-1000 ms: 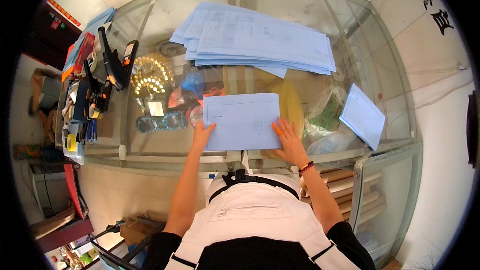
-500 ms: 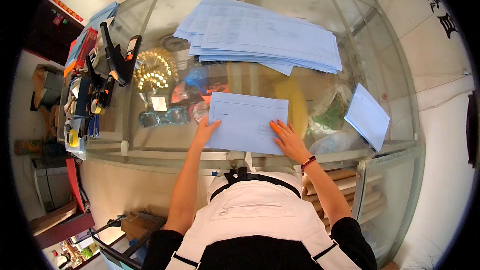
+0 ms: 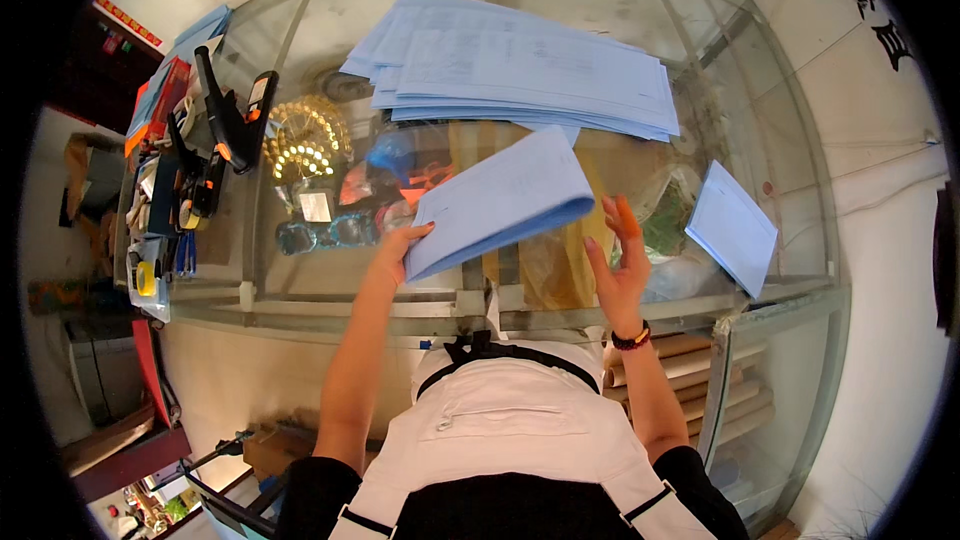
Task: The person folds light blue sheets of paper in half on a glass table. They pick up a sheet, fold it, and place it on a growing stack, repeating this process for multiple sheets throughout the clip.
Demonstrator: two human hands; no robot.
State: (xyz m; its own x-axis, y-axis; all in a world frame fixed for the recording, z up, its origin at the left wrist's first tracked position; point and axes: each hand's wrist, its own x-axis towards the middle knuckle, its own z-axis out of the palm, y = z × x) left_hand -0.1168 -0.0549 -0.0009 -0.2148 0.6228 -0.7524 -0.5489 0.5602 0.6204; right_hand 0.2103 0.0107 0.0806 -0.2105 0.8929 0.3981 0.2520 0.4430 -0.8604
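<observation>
A folded blue paper sheet (image 3: pixel 505 195) is tilted above the glass counter, its rounded fold toward the right. My left hand (image 3: pixel 397 252) grips its left end, thumb on top and the other fingers mostly hidden behind or beneath it. Just right of the fold, my right hand (image 3: pixel 622 265) is raised off the paper, fingers apart with nothing in them. Beyond the held paper lies a wide, loosely fanned stack of blue printed sheets (image 3: pixel 530 65). On the counter's right side rests a smaller pile of folded blue paper (image 3: pixel 733 230).
The glass-topped counter (image 3: pixel 300 285) has a metal frame; gold bangles (image 3: pixel 305 140) and blue-rimmed glasses (image 3: pixel 330 233) show through it. At the left edge stand a black handheld device (image 3: pixel 232 125), a yellow tape roll (image 3: pixel 147 278) and pens. Cardboard rolls (image 3: pixel 690 370) lie below on the right.
The blue paper, flat under both hands before, is now lifted and tilted, with its right end raised. My right hand has let go of it and moved right; my left hand keeps its hold.
</observation>
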